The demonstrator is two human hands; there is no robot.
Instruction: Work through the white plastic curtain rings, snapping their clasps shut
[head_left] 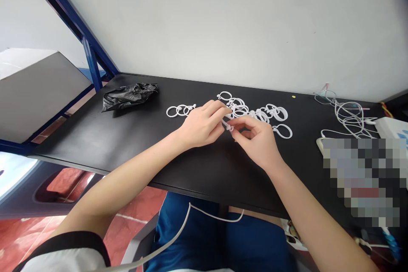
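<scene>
My left hand (202, 125) and my right hand (258, 138) meet over the middle of a black table (95, 140). Both pinch a small white plastic ring piece (227, 124) between their fingertips. Just behind the hands lies a pile of white plastic rings (255, 111), several of them overlapping. A short chain of three linked white rings (180, 110) lies to the left of my left hand.
A crumpled black plastic bag (129, 95) sits at the table's back left. Tangled white cables (349, 114) lie at the back right, by a white box (392, 127). A blue metal frame (86, 46) stands at the left. A white wall runs behind the table.
</scene>
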